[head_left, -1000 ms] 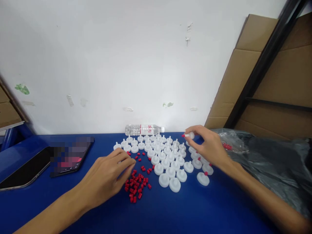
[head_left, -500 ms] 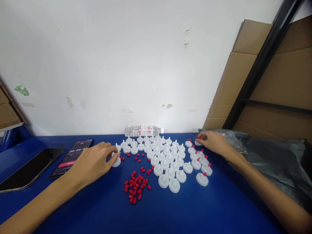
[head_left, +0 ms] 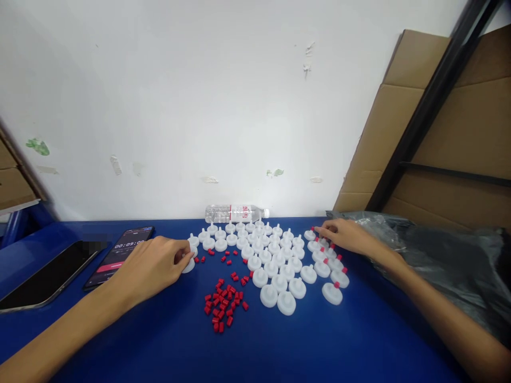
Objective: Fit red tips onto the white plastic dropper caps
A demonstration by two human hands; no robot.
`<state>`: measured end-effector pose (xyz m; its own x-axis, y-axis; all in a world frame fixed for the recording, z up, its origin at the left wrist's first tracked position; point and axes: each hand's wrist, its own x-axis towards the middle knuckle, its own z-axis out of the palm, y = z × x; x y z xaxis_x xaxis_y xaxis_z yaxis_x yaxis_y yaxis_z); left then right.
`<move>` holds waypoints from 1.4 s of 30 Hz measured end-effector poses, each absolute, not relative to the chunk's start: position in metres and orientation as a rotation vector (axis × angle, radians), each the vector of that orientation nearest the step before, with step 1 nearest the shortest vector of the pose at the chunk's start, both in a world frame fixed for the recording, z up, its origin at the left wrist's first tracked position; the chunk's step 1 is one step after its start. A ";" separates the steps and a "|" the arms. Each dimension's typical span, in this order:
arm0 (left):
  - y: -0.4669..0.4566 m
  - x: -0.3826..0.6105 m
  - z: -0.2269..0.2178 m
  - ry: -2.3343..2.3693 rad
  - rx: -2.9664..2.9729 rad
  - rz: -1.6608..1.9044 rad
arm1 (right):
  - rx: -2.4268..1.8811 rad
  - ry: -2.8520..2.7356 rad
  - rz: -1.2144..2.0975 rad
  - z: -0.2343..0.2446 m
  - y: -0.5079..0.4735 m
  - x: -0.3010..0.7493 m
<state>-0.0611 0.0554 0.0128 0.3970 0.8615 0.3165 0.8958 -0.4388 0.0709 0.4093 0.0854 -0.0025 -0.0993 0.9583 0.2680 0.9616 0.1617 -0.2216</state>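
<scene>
My left hand [head_left: 165, 259] is closed in a pinch on a white plastic nozzle cap [head_left: 188, 266] at the left end of the group, its spout hidden by the fingers. My right hand [head_left: 343, 234] reaches to the far right, its fingertips together at the small red tip cap [head_left: 313, 229] on a white nozzle cap [head_left: 309, 235]. Several red-tipped nozzle caps [head_left: 332, 294] stand below that hand. Many bare white nozzle caps [head_left: 286, 303] fill the middle, spouts up. Loose red tip caps [head_left: 223, 303] lie in a pile in front of them.
A clear water bottle [head_left: 219, 214] lies along the white wall. Two phones, one dark [head_left: 43, 276] and one showing a timer [head_left: 120, 255], rest at the left of the blue table [head_left: 271, 351]. Dark plastic sheeting [head_left: 443, 266] and cardboard [head_left: 371, 133] are at the right.
My right hand has moved slightly left, from one red-tipped nozzle cap to the neighbouring one. My left hand stays at its nozzle cap, fingers a little lower over the spout.
</scene>
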 end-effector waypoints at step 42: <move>-0.022 0.012 -0.010 -0.764 -2.822 -1.335 | -0.582 -2.389 -0.054 -0.004 -0.018 0.258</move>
